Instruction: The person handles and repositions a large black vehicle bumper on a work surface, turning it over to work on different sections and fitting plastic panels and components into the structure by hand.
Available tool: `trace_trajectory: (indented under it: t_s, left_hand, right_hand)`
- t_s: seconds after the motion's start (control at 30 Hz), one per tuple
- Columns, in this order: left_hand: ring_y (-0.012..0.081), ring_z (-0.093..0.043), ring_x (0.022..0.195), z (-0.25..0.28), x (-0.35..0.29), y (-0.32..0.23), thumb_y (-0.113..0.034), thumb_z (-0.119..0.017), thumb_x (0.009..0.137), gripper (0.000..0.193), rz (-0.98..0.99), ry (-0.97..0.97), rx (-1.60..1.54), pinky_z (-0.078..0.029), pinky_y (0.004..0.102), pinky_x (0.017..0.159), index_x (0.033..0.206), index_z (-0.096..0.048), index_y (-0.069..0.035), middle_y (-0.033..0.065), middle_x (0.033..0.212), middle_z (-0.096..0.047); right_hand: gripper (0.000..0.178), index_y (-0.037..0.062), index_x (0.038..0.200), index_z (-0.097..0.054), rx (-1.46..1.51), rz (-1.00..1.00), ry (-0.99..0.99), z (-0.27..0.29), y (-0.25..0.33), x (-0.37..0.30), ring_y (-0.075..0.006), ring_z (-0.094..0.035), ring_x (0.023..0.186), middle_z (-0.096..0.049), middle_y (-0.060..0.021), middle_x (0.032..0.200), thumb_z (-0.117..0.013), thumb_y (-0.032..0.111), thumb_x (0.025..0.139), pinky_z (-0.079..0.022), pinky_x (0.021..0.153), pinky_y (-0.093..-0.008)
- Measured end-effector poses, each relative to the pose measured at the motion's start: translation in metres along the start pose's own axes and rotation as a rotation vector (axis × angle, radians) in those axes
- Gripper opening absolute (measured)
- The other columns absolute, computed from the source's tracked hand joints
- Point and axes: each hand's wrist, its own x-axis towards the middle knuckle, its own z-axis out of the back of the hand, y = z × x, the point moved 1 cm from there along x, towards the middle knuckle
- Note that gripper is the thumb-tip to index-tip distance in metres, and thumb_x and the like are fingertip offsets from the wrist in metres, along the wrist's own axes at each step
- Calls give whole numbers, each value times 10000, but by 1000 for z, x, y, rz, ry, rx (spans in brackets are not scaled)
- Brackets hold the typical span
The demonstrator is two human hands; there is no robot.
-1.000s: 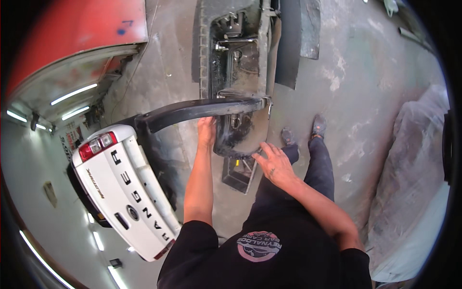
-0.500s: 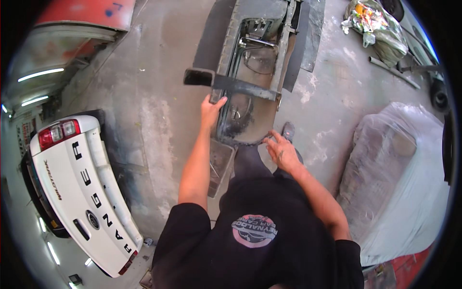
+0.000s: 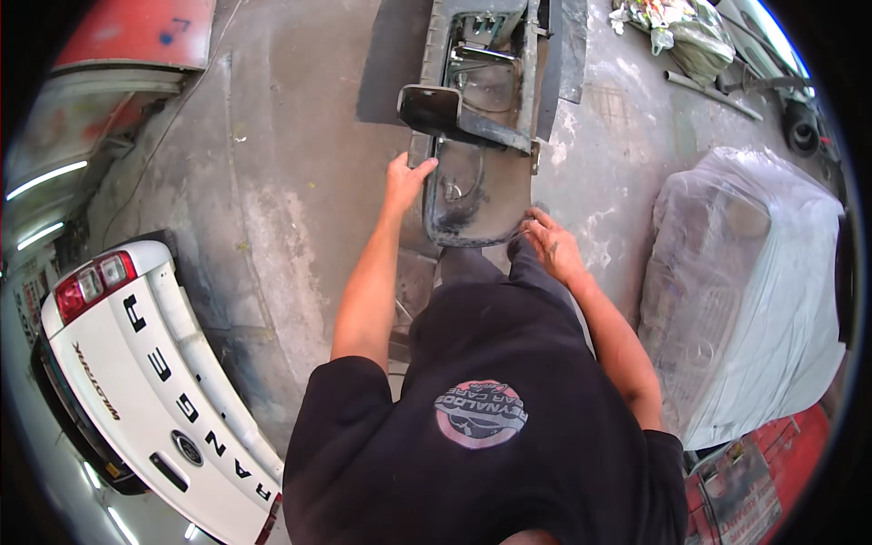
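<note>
A long black car part point(image 3: 477, 229), hollow like a trough with a rounded near end, extends away from my legs. Across it lies a dark metal bracket point(image 3: 490, 130) whose wide end point(image 3: 427, 107) juts past the left side. My left hand point(image 3: 405, 184) is closed on the part's left edge, thumb on top and the other fingers partly hidden. At the near right corner, the bent fingers of my right hand point(image 3: 552, 245) close on the rim; their tips are partly hidden. The part's far end runs out of view.
To the left stands a white pickup tailgate point(image 3: 150, 363), with a red panel point(image 3: 136, 32) beyond it. A plastic-wrapped bulky object point(image 3: 727, 300) is at right. Far right are a rubbish bag point(image 3: 695, 45) and a pipe point(image 3: 713, 95) on the concrete floor point(image 3: 300, 100).
The view has shifted. Against the floor, the black part has moved a little to the right with both hands still at it. The bracket's wide end shows more of its dark inner face.
</note>
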Motion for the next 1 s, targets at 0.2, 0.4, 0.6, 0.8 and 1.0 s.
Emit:
trace_trajectory:
  t_s: [0.2, 0.4, 0.6, 0.8, 1.0]
  left_hand:
    - [103, -659, 708, 0, 3, -12, -169, -813, 825, 234, 58, 64, -4, -545, 293, 642, 952, -712, 1, 37, 840, -723]
    - [218, -695, 845, 4, 15, -5, -221, -865, 733, 529, -62, -7, 164, -562, 372, 757, 1137, -649, 43, 129, 964, -739]
    - [423, -701, 918, -32, 15, -54, -197, -822, 727, 569, -267, -139, 640, -543, 462, 814, 1174, -564, 43, 266, 962, -711]
    - [433, -700, 841, -44, 20, -48, -157, -782, 724, 391, -163, -167, 770, -538, 479, 757, 1030, -628, 34, 239, 889, -711]
    - [287, -690, 885, -36, 24, -28, -147, -751, 711, 309, -250, -144, 768, -521, 397, 823, 969, -693, 13, 171, 912, -710]
  right_hand:
    - [155, 102, 1084, -658, -23, -43, -9, 1, 5, -1, -375, -651, 1026, -619, -81, 1302, -605, 84, 939, -550, 836, -464]
    - [214, 102, 1156, -655, -12, -38, 18, -1, 1, -1, -383, -648, 1059, -576, -107, 1381, -586, 95, 953, -545, 862, -467]
    - [448, 44, 1372, -556, 116, -202, -121, -14, -12, -11, -437, -546, 1259, -423, -234, 1522, -620, 165, 946, -467, 1048, -460]
    - [648, 29, 1483, -457, 346, -278, 77, -9, -15, -3, -432, -395, 1419, -291, -291, 1592, -659, 264, 914, -376, 1154, -439]
    - [668, 78, 1492, -471, 643, -292, 185, 7, -30, 1, -421, -433, 1408, -223, -282, 1628, -696, 251, 888, -445, 1088, -462]
